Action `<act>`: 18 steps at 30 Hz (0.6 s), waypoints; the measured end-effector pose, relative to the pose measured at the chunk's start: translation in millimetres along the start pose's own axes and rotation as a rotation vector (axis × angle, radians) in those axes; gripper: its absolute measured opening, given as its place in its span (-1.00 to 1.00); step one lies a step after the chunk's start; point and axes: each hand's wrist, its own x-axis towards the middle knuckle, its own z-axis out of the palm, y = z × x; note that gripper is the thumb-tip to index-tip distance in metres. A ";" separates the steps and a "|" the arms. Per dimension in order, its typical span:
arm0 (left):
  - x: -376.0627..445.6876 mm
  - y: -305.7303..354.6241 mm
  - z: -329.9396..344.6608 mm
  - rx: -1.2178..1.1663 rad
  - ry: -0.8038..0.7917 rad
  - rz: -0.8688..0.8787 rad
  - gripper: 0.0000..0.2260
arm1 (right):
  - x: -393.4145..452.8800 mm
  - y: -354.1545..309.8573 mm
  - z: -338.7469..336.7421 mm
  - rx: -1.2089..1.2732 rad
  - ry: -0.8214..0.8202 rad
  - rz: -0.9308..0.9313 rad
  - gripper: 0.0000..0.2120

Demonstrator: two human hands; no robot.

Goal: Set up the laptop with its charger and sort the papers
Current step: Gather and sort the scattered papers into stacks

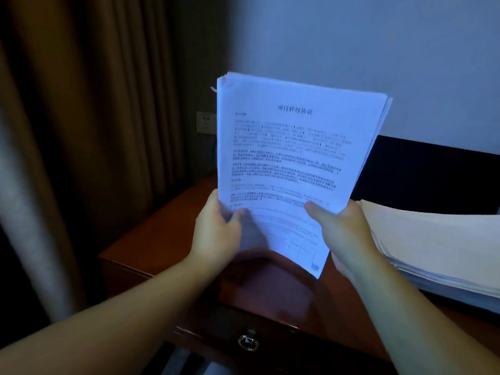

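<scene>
Held papers: a sheaf of printed papers is raised upright above the desk, with the printed side toward the camera; the text is too blurred to read.
Left hand: the left hand grips the lower left edge of the held papers, the thumb on the front page, the other fingers hidden behind.
Right hand: the right hand holds the lower right edge of the same papers, the thumb flat on the front page, the fingers curled behind the sheets.
Bottom corner: the lower right corner of the front page hangs free below the hands and bends a little.
Second pile: another stack of papers lies to the right of the desk, near the right hand; I cannot tell on what it rests.
Desk: reddish-brown wood, with a drawer at the front that has a metal ring handle.
Socket: a wall socket is on the dark panel behind the desk, partly covered by the left edge of the held papers.
Curtain: a brown curtain hangs to the left of the desk.
</scene>
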 end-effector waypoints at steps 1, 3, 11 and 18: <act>3.7 6.6 -0.6 0.011 -0.003 0.011 -0.53 | 4.1 -4.7 -2.1 0.002 0.008 -0.021 -0.79; 6.0 9.6 0.7 0.015 -0.025 0.013 -0.64 | 7.7 -8.0 -6.9 0.010 0.019 -0.033 -0.79; -23.5 -34.4 4.8 0.065 -0.204 -0.147 -0.62 | -8.3 42.2 -19.1 -0.192 0.032 0.128 -0.86; 3.5 -14.3 1.9 0.144 -0.165 -0.138 -0.66 | -5.7 18.9 -41.9 -0.728 -0.156 0.061 -0.64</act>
